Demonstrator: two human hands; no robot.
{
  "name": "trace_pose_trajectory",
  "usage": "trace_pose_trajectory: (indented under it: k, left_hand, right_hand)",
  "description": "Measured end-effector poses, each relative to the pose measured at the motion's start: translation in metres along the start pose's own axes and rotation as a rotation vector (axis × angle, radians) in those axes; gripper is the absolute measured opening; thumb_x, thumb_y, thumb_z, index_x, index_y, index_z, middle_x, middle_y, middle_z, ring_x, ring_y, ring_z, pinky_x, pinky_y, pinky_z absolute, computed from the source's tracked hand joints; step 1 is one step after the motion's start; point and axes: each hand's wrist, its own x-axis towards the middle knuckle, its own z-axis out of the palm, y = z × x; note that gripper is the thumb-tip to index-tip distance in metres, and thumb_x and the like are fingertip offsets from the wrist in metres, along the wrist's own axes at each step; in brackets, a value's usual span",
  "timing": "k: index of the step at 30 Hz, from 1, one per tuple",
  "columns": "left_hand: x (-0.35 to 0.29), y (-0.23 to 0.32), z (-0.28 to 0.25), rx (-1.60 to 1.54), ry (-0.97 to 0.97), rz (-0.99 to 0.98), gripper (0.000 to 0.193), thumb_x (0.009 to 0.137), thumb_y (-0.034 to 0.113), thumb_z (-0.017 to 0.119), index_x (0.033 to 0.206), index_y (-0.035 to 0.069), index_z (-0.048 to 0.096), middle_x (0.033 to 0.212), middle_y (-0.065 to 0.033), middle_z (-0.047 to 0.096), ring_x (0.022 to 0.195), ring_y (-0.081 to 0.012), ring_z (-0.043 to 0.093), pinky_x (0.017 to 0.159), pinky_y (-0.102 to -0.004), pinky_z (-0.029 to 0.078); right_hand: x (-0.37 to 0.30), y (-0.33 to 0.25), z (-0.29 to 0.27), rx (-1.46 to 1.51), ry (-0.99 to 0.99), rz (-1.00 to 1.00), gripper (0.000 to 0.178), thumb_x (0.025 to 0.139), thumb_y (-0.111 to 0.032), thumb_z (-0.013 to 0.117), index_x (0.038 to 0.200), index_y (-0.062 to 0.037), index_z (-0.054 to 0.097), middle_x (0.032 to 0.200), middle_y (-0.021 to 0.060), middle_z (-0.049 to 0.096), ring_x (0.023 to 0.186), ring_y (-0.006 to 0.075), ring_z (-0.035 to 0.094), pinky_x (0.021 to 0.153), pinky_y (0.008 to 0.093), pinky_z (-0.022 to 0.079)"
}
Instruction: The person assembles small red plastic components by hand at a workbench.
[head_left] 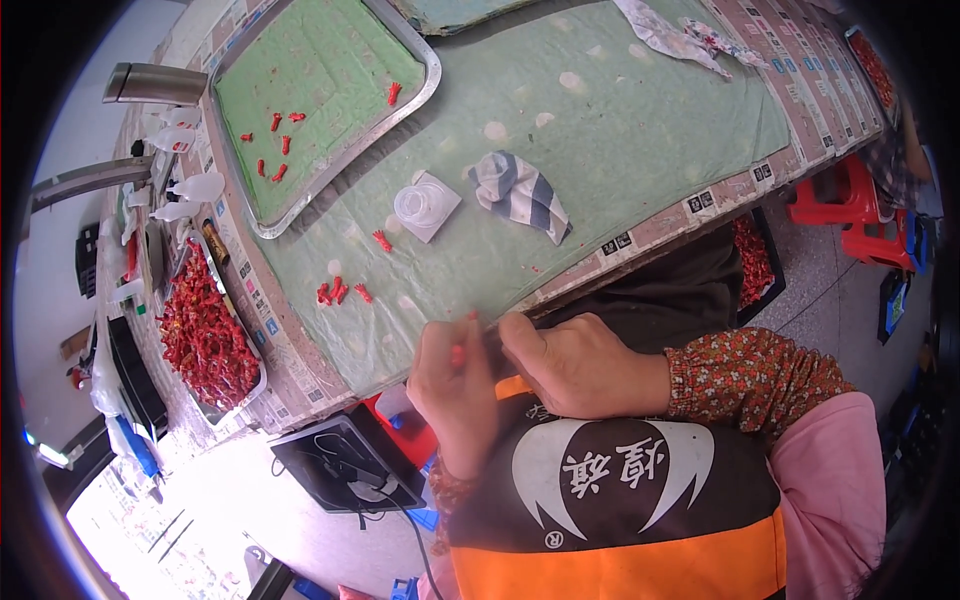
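Observation:
Close to my body at the table's near edge, my left hand (452,375) is closed around a small red moulded piece (458,355), part of which shows between the fingers. Beside it, my right hand (575,362) is curled with thumb and forefinger pressed together; what they hold, if anything, is hidden. Several loose red pieces (340,290) lie on the green table covering (400,280), beyond my left hand. A single red piece (382,241) rests a little farther off, near a small clear container (418,207) on a white square.
A metal-rimmed tray (330,190) with green lining holds several red pieces at the far left. Another tray (263,378), heaped with red pieces, stands at the left edge near white bottles (198,187). A striped cloth (520,195) lies mid-table. Red stools (835,195) and a person are at right.

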Motion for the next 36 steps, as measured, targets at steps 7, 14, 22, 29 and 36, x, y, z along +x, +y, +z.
trace_pose_trajectory:
  k: [7, 14, 22, 29, 36]
  left_hand:
    - [0.000, -0.003, 0.004, -0.005, 0.068, -0.008, 0.018, 0.093, 0.003, 0.065, 0.080, 0.000, 0.053, 0.072, -0.0026, 0.062, 0.068, -0.0046, 0.047, 0.063, -0.0232, 0.043]
    - [0.001, -0.003, 0.005, -0.006, 0.076, 0.000, 0.020, 0.093, 0.004, 0.065, 0.079, 0.001, 0.050, 0.072, -0.0015, 0.060, 0.066, -0.0043, 0.045, 0.061, -0.0228, 0.041]
    - [0.002, -0.001, 0.005, -0.029, 0.078, -0.024, 0.021, 0.093, 0.003, 0.065, 0.078, 0.001, 0.050, 0.071, -0.0010, 0.060, 0.066, -0.0044, 0.044, 0.060, -0.0228, 0.040]
    - [0.001, -0.002, 0.004, -0.027, 0.067, -0.017, 0.022, 0.092, 0.001, 0.066, 0.077, 0.001, 0.050, 0.070, -0.0005, 0.059, 0.067, -0.0038, 0.043, 0.060, -0.0218, 0.039]
    - [0.003, -0.004, 0.005, -0.003, 0.053, -0.007, 0.022, 0.089, 0.009, 0.068, 0.076, 0.002, 0.052, 0.064, -0.0134, 0.053, 0.054, -0.0233, 0.049, 0.054, -0.0362, 0.043]
  right_hand:
    - [-0.003, 0.005, -0.002, -0.035, -0.018, -0.034, 0.026, 0.091, -0.007, 0.060, 0.103, 0.0028, 0.040, 0.054, 0.0136, 0.056, 0.049, 0.0351, 0.061, 0.041, 0.0454, 0.045]
    - [-0.008, 0.004, -0.006, -0.052, -0.020, 0.015, 0.038, 0.082, -0.011, 0.064, 0.108, 0.0048, 0.042, 0.056, 0.0134, 0.059, 0.050, 0.0337, 0.062, 0.043, 0.0439, 0.045]
    - [-0.005, 0.004, -0.002, -0.067, 0.017, -0.028, 0.031, 0.087, -0.010, 0.062, 0.105, 0.0039, 0.041, 0.054, 0.0126, 0.057, 0.047, 0.0331, 0.060, 0.040, 0.0433, 0.044]
    - [-0.004, 0.000, 0.000, -0.073, -0.034, -0.018, 0.037, 0.082, -0.012, 0.063, 0.107, 0.0044, 0.041, 0.056, 0.0135, 0.059, 0.048, 0.0329, 0.062, 0.042, 0.0436, 0.046]
    - [0.003, -0.001, -0.003, -0.049, -0.051, -0.010, 0.036, 0.081, -0.011, 0.062, 0.107, 0.0034, 0.043, 0.056, 0.0131, 0.059, 0.050, 0.0322, 0.063, 0.044, 0.0432, 0.047]
